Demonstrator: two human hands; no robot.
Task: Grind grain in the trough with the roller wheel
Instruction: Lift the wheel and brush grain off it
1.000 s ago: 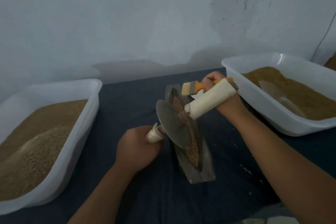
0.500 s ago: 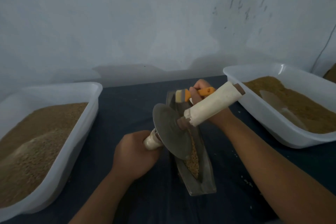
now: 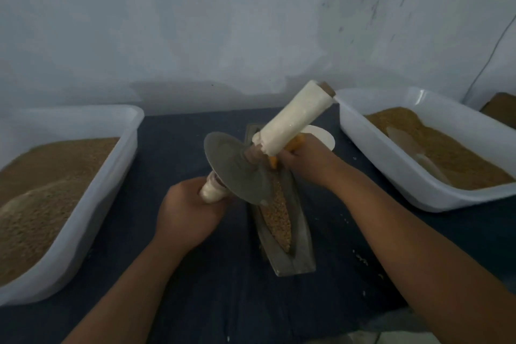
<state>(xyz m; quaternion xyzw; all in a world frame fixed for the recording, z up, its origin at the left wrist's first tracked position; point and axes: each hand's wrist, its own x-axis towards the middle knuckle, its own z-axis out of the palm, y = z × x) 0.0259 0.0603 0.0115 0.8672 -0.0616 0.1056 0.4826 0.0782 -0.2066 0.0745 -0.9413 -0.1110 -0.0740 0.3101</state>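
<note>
Head view looking down at a dark blue cloth-covered table (image 3: 178, 131) against a pale, scuffed wall (image 3: 195, 22). Biggest things on it are two white plastic tubs: the left tub (image 3: 92, 198) is heaped with tan grain, and the right tub (image 3: 418, 195) holds the same sort of stuff with a pale scoop (image 3: 413, 153) half sunk in it. Between them, running away from the camera, sits the long narrow grey metal trough (image 3: 296, 248), with a strip of brown grain (image 3: 279, 215) lying along its groove. The grey metal disc roller wheel (image 3: 237, 173) is tilted way over to the left, its lower edge down at the trough over the grain; can't tell if it's actually touching. Its axle has cream-wrapped handles on both ends, and the long right handle (image 3: 293, 123) sticks up into the air with nobody holding it. Left hand (image 3: 190, 218) is clenched around the short left handle (image 3: 212, 190). Right hand (image 3: 307, 159) is closed on a small orange-handled brush (image 3: 273, 160), held just behind the wheel over the far part of the trough; the bristles are hidden. A white round lid-looking thing (image 3: 324, 137) peeks out behind that hand. A few loose grains (image 3: 360, 257) are scattered on the cloth right of the trough.
</note>
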